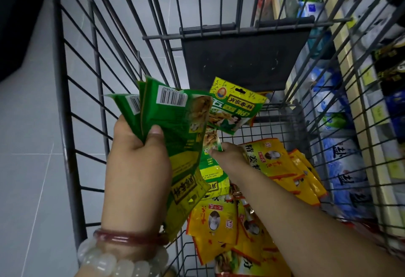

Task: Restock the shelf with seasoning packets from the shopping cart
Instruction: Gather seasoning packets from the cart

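I look down into a wire shopping cart (65, 123). My left hand (138, 158) grips a fan of several green seasoning packets (179, 127), barcodes facing up. My right hand (228, 156) reaches into the cart and pinches the lower corner of one more green packet (232, 107), lifted upright above the pile. Yellow seasoning packets (219, 222) lie loose on the cart floor under my right forearm, with more yellow ones (282, 167) toward the right wall. Other green packets (213, 173) lie beneath the hands.
The cart's dark folded child-seat flap (241, 59) stands at the far end. Store shelves (355, 92) with blue and white bags run along the right, behind the cart's wire side. Grey tiled floor (28, 145) lies to the left. Bracelets circle my left wrist.
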